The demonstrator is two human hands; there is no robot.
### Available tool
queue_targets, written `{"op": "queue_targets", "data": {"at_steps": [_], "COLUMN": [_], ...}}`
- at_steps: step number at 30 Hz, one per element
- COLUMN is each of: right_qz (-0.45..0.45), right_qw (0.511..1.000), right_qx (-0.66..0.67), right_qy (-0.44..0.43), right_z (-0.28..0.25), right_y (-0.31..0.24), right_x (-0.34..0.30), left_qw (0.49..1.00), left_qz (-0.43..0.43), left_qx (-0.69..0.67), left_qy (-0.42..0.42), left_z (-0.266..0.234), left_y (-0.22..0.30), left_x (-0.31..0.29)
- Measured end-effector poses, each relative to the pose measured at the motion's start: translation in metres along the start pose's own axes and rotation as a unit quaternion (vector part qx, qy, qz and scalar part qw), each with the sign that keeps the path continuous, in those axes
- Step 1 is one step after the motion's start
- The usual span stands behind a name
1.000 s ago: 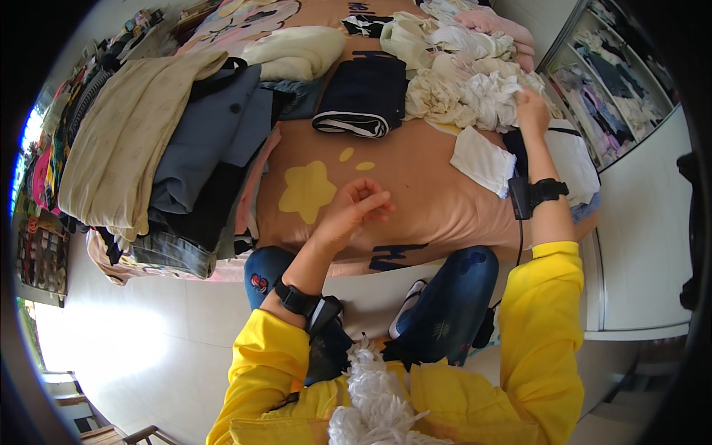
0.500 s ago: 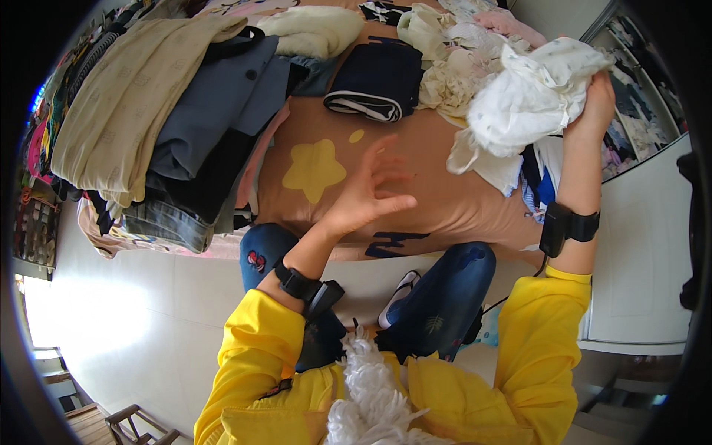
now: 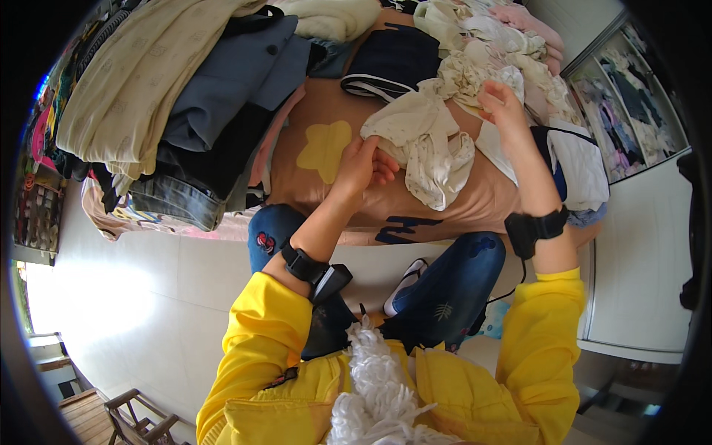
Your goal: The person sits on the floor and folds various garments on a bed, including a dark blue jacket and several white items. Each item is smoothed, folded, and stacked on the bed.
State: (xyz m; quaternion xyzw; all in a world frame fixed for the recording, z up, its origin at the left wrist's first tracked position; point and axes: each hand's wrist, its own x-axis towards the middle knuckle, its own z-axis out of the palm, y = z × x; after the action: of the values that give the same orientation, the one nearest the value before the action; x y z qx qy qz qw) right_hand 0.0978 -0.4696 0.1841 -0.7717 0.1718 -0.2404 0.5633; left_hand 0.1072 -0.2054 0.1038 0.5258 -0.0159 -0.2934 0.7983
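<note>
Nearest, at the bottom of the frame, yellow sleeves (image 3: 267, 311) are reaching up past blue jeans (image 3: 445, 282) toward a brown bedspread (image 3: 360, 211). The left hand (image 3: 361, 165), just left of the middle, is pinching the left edge of a cream cloth (image 3: 423, 137) between thumb and curled fingers. The step in hand seems to be separating and opening out this one piece. The cloth is occupying the centre of the frame, over the bedspread; whether its lower end is resting there or hanging just clear is hard to tell. It is looking thin, soft and crumpled, carrying a scatter of tiny dark specks, with one lobe drooping toward the viewer; its folds are hiding what garment it is.

Farther up and to the right, the right hand (image 3: 506, 111) is hovering with loosely bent, parted fingers, apparently gripping nothing; whether the fingertips are brushing the fabric behind is unclear. The next move seems to be calling for a second hold on a free edge, so the creases can be pulled flat.

Beyond, a folded navy garment (image 3: 393, 59) is lying at upper centre, and a heap of pale clothes (image 3: 493, 33) is spreading across the upper right.
</note>
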Motion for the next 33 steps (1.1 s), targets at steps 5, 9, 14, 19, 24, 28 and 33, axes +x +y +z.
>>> {"op": "queue_targets", "data": {"at_steps": [5,9,14,19,24,28,33], "right_qz": [-0.112,-0.222,-0.241,-0.145,-0.303,-0.105,-0.117], "right_qw": [0.965,0.933,0.925,0.972,0.886,0.974,0.977], "right_qx": [-0.167,-0.208,-0.243,-0.138,-0.350,-0.179,-0.131], "right_qy": [-0.169,-0.191,-0.166,-0.127,0.036,0.090,0.117], "right_z": [0.009,0.016,0.020,0.000,-0.055,-0.093,-0.110], "right_y": [0.013,0.020,0.038,0.052,0.046,0.045,0.048], "right_x": [-0.064,-0.114,-0.131,-0.122,-0.113,-0.115,-0.124], "left_qw": [0.945,0.682,0.697,0.828,0.799,0.917,0.918], "left_qz": [0.231,0.521,0.496,0.403,0.492,0.320,0.335], "left_qx": [0.209,0.478,0.517,0.384,0.260,-0.124,-0.081], "left_qy": [0.095,0.190,0.019,0.064,0.228,0.203,0.198], "left_z": [0.001,0.004,0.004,0.005,-0.013,-0.029,-0.022], "left_y": [-0.005,-0.004,-0.006,-0.013,0.003,0.013,0.012], "left_x": [-0.001,0.000,0.006,0.003,0.008,0.005,0.004]}}
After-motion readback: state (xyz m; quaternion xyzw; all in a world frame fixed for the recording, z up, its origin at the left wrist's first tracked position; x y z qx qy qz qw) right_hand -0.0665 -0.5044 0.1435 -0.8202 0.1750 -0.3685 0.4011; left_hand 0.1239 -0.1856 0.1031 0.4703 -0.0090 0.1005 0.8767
